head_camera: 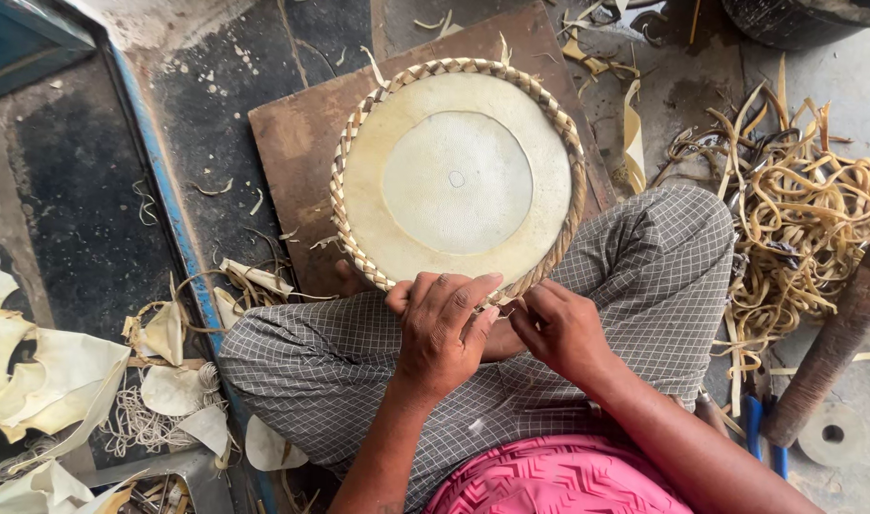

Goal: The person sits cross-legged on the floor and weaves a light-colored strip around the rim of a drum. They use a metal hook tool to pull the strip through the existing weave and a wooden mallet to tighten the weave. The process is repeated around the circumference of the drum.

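A round cream disc [457, 181] with a braided strip rim [359, 124] lies on a brown board [301, 133], its near edge resting against my crossed legs. My left hand [441, 328] presses down on the near rim, fingers curled over the braid. Just to its right, my right hand [560, 328] pinches the braided edge between fingertips. Both hands meet at the same spot on the rim. What lies between the fingertips is too small to make out.
A tangle of tan strips [797, 219] is heaped at the right. Cream offcuts and cord [63, 381] lie at the left beside a blue edge [173, 209]. A wooden handle [835, 352] and blue-handled pliers [763, 428] sit at the right.
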